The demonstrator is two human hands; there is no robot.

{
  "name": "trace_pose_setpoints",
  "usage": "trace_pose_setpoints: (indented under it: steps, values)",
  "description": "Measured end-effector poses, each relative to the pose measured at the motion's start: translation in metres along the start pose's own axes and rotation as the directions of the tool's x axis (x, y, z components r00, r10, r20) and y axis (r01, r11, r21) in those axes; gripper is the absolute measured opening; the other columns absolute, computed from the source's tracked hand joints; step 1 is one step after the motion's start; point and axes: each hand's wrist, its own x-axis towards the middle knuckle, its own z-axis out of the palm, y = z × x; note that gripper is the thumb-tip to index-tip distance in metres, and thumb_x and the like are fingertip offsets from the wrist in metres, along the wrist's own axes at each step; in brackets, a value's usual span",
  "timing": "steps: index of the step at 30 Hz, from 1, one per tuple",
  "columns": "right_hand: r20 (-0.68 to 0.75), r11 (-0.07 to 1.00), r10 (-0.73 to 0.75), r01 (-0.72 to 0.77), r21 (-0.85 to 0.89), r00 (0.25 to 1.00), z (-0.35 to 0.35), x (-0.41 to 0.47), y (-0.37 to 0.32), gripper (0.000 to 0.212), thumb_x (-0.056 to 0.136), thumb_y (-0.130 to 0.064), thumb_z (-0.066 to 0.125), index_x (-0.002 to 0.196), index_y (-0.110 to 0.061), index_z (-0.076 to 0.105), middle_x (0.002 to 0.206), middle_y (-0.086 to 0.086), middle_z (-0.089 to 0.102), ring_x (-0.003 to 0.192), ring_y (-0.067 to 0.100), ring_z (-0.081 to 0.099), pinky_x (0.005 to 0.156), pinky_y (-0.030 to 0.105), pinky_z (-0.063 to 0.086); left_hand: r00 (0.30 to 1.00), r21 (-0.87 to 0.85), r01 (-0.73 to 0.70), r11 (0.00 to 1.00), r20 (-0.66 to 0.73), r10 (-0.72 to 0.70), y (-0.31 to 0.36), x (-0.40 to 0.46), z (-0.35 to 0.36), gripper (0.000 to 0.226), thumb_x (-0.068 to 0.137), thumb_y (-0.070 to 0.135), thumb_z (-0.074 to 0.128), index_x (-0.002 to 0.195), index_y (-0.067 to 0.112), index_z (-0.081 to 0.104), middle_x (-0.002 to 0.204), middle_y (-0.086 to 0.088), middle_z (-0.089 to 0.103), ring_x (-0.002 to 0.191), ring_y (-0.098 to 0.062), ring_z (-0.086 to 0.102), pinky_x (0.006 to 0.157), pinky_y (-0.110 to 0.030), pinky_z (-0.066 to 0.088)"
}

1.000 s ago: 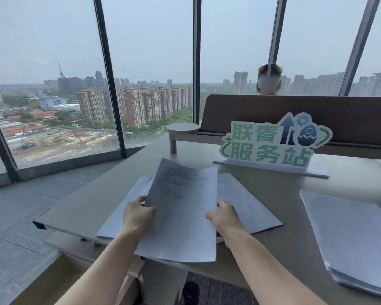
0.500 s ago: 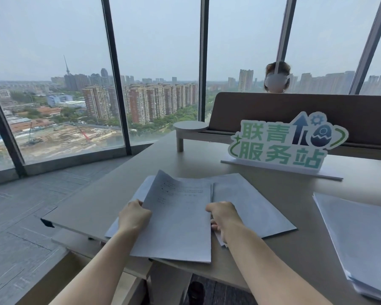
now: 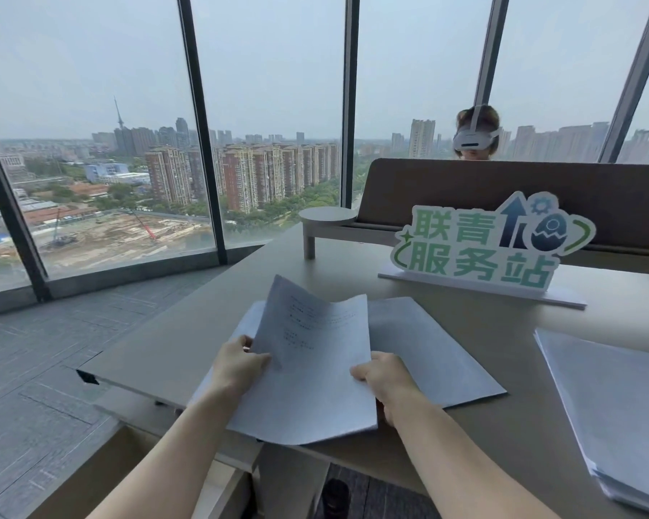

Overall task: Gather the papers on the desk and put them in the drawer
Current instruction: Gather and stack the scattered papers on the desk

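Note:
I hold a printed sheet of paper [image 3: 311, 365] by its two side edges over the near edge of the grey desk [image 3: 502, 331]. My left hand [image 3: 237, 365] pinches its left edge and my right hand [image 3: 384, 376] grips its right edge. The sheet's far end curls upward. More loose papers [image 3: 431, 350] lie flat on the desk under and to the right of it. A thick stack of papers [image 3: 615, 402] sits at the desk's right side. A drawer unit [image 3: 218, 485] shows below the desk's front edge, mostly hidden by my left arm.
A green and white sign [image 3: 491, 245] stands on the desk behind the papers. A small round shelf [image 3: 328, 219] and a brown divider panel [image 3: 502, 192] lie beyond it. A person wearing a white headset [image 3: 474, 138] sits behind the divider. Floor-to-ceiling windows are on the left.
The sheet was held raised, dropped almost flat onto the papers, and now its far end lifts and curls again. Both hands kept their hold on its edges.

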Motion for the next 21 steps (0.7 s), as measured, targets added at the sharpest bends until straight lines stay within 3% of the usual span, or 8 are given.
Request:
trace_pose_setpoints:
  steps: [4, 6, 7, 9, 13, 18, 21]
  values:
    - [-0.084, 0.997, -0.056, 0.06, 0.046, 0.995, -0.013, 0.001, 0.003, 0.017, 0.081, 0.002, 0.06, 0.096, 0.009, 0.063, 0.103, 0.032, 0.068, 0.093, 0.047, 0.068, 0.084, 0.06, 0.055, 0.996, -0.258, -0.089, 0.962, -0.001, 0.092, 0.012, -0.013, 0.007, 0.014, 0.067, 0.008, 0.067, 0.077, 0.011, 0.057, 0.078, -0.014, 0.071, 0.062, -0.026, 0.063, 0.065, -0.041, 0.054]
    - [-0.114, 0.99, -0.114, 0.122, 0.069, 0.987, -0.022, -0.003, -0.001, 0.017, 0.084, -0.001, 0.059, 0.098, 0.009, 0.062, 0.101, 0.032, 0.067, 0.081, 0.038, 0.069, 0.072, 0.048, 0.058, 0.988, -0.382, -0.143, 0.913, -0.001, 0.154, 0.021, -0.019, 0.012, 0.018, 0.08, -0.004, 0.064, 0.076, 0.011, 0.054, 0.078, -0.014, 0.07, 0.063, -0.025, 0.06, 0.066, -0.04, 0.051]
    - [-0.129, 0.984, -0.155, 0.165, 0.068, 0.979, -0.027, -0.006, -0.005, 0.02, 0.085, -0.004, 0.058, 0.1, 0.009, 0.06, 0.102, 0.032, 0.065, 0.076, 0.031, 0.065, 0.067, 0.04, 0.052, 0.982, -0.442, -0.168, 0.881, 0.002, 0.189, 0.026, -0.022, 0.014, 0.019, 0.081, -0.004, 0.064, 0.077, 0.012, 0.054, 0.078, -0.014, 0.07, 0.064, -0.025, 0.06, 0.067, -0.039, 0.051]
    - [-0.166, 0.963, -0.249, 0.262, 0.064, 0.954, -0.038, -0.013, -0.013, 0.02, 0.087, -0.009, 0.055, 0.101, 0.003, 0.061, 0.102, 0.027, 0.066, 0.075, 0.027, 0.061, 0.066, 0.035, 0.046, 0.967, -0.531, -0.216, 0.82, 0.001, 0.256, 0.036, -0.028, 0.018, 0.018, 0.074, 0.005, 0.069, 0.077, 0.013, 0.054, 0.078, -0.013, 0.069, 0.064, -0.023, 0.059, 0.066, -0.038, 0.049]
    - [-0.271, 0.881, -0.405, 0.452, 0.138, 0.873, -0.054, -0.026, -0.026, 0.015, 0.092, -0.011, 0.054, 0.097, -0.018, 0.067, 0.093, 0.009, 0.074, 0.086, 0.03, 0.069, 0.079, 0.043, 0.055, 0.943, -0.607, -0.281, 0.744, -0.031, 0.331, 0.058, -0.042, 0.03, 0.017, 0.07, 0.016, 0.07, 0.074, 0.019, 0.053, 0.077, -0.011, 0.061, 0.065, -0.019, 0.055, 0.061, -0.032, 0.045]
    - [-0.312, 0.806, -0.494, 0.562, 0.185, 0.812, -0.07, -0.039, -0.025, 0.019, 0.095, -0.004, 0.055, 0.105, -0.016, 0.067, 0.091, -0.004, 0.075, 0.081, 0.009, 0.067, 0.075, 0.018, 0.051, 0.936, -0.624, -0.27, 0.733, 0.009, 0.353, 0.062, -0.057, 0.051, 0.014, 0.07, 0.016, 0.074, 0.075, 0.017, 0.06, 0.077, -0.007, 0.066, 0.069, -0.019, 0.06, 0.062, -0.03, 0.048]
    - [-0.295, 0.825, -0.487, 0.543, 0.154, 0.822, -0.075, -0.039, -0.013, 0.019, 0.093, -0.011, 0.059, 0.108, -0.02, 0.067, 0.099, -0.003, 0.075, 0.095, 0.013, 0.069, 0.084, 0.029, 0.053, 0.949, -0.593, -0.216, 0.776, 0.061, 0.311, 0.052, -0.063, 0.06, 0.019, 0.067, 0.018, 0.078, 0.084, 0.013, 0.07, 0.081, -0.003, 0.075, 0.075, -0.02, 0.067, 0.066, -0.033, 0.055]
